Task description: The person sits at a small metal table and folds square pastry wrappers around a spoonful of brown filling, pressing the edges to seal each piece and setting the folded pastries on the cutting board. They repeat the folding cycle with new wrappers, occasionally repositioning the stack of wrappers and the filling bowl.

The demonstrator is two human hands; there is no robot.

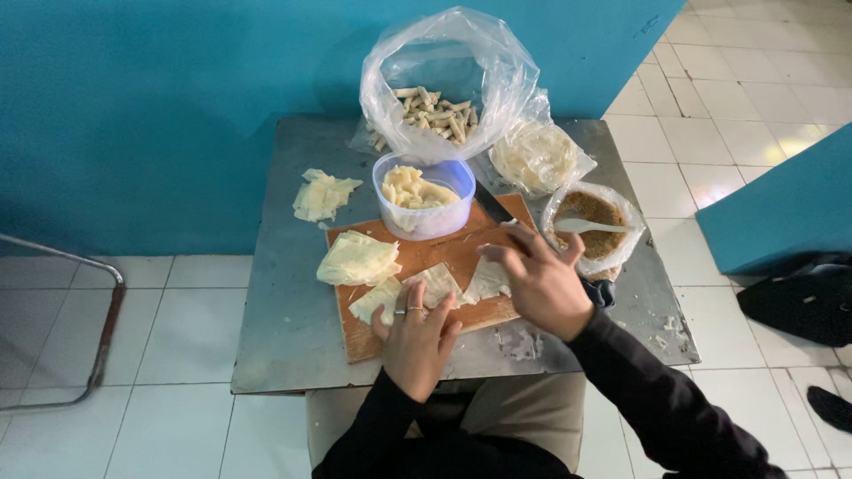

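Looking down through the head camera, everything groups around the wooden cutting board [417,266], which lies on a grey metal desk [284,337] set against a blue wall.

At the near edge of the board the left hand [415,330] lies flat with its fingers spread, pressing down on a pale triangular pastry wrapper [437,284]; it grips nothing, and the flat press seems meant to keep the thin sheet from sliding. Just right of it, also on the board, the right hand [540,282] is half open, its fingertips bent down onto a second wrapper [486,280], apparently pinching or folding its edge; whether it has truly taken hold I cannot tell.

A third wrapper [374,302] lies on the board just left of the left hand, and a stack of wrappers [358,259] sits on the board's left part, close at hand. Beyond the board's left corner, on the bare desk, lies a loose heap of torn wrapper pieces [324,195].

On the far edge of the board stands a clear plastic tub [424,197] of pale filling, with a knife [493,204] just right of it. Behind the board an open plastic bag [435,84] holds finished rolled sticks [433,113], and another bag [537,158] holds round wrappers. Right of the board a bag-lined bowl of brown crumbs [590,217] holds a white spoon [590,227].
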